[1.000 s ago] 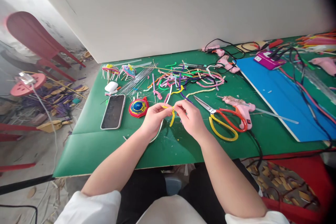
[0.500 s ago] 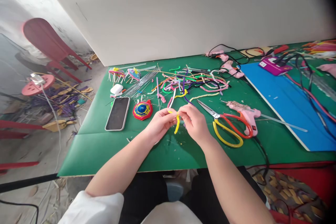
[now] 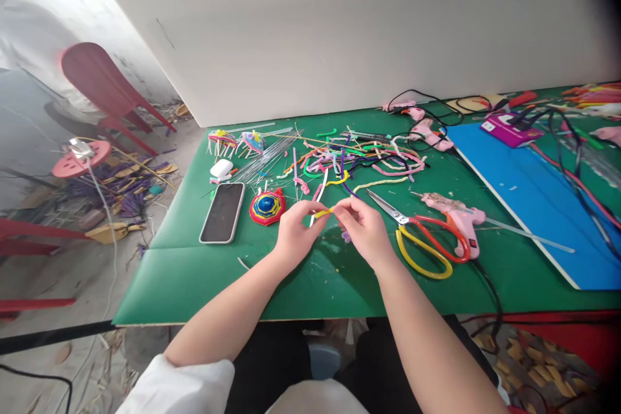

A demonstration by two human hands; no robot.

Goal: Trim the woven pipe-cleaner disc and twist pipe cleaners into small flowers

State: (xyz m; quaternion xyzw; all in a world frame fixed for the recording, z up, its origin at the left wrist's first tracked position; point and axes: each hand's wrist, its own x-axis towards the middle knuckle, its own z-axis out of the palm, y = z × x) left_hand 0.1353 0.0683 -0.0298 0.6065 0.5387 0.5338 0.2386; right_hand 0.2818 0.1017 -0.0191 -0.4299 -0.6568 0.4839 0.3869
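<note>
Between my two hands is a short yellow pipe cleaner (image 3: 322, 213), its ends partly covered by fingers. My left hand (image 3: 299, 229) pinches it from the left, and my right hand (image 3: 359, 228) pinches its other end. Just under the right fingers shows a small purple curl of pipe cleaner (image 3: 346, 236). A red, yellow and blue miniature umbrella (image 3: 268, 206) lies left of my left hand, with a phone (image 3: 222, 212) beyond it. Right of my right hand lie open-bladed scissors (image 3: 412, 226) with one red and one yellow handle.
Behind the hands is a tangle of coloured pipe cleaners (image 3: 359, 155) beside a bundle of thin wires (image 3: 266, 158). A pink glue gun (image 3: 460, 217) lies by the scissors. Further right are a blue board (image 3: 524, 187) and a purple power adapter (image 3: 512, 129). Two small umbrellas (image 3: 252, 141) and a white case (image 3: 222, 169) sit back left.
The yellow pipe cleaner hung down between my fingers before; now it lies nearly level between both hands. The whole view has shifted slightly.
</note>
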